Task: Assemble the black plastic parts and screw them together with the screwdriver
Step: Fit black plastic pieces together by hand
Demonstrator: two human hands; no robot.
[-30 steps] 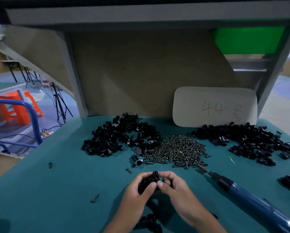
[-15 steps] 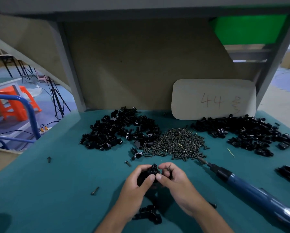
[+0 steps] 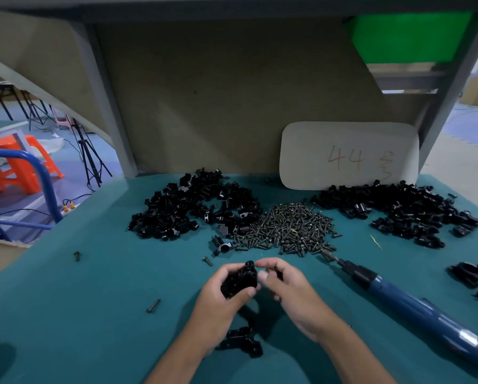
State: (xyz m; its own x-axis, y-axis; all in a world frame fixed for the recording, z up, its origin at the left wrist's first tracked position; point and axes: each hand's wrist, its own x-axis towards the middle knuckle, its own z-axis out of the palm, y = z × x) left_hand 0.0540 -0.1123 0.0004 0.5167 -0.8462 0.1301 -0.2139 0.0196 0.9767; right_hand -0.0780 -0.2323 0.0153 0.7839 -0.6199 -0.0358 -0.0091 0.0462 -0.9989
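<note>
Teal bench (image 3: 80,314) before me: two part heaps, one screw pile (image 3: 290,231). My left hand (image 3: 221,297) grips a part (image 3: 240,278); my right hand (image 3: 287,289) curls beside it, contents unclear. One screwdriver (image 3: 412,300) lies right.

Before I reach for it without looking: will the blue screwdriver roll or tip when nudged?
The blue screwdriver lies flat on the table, so tipping seems unlikely. Its round barrel would probably roll sideways if pushed. It looks rigid and bulky, likely heavy beside the screws.

Black plastic part (image 3: 239,281) in left hand (image 3: 223,295), right hand (image 3: 285,286) beside, perhaps touching.
</note>
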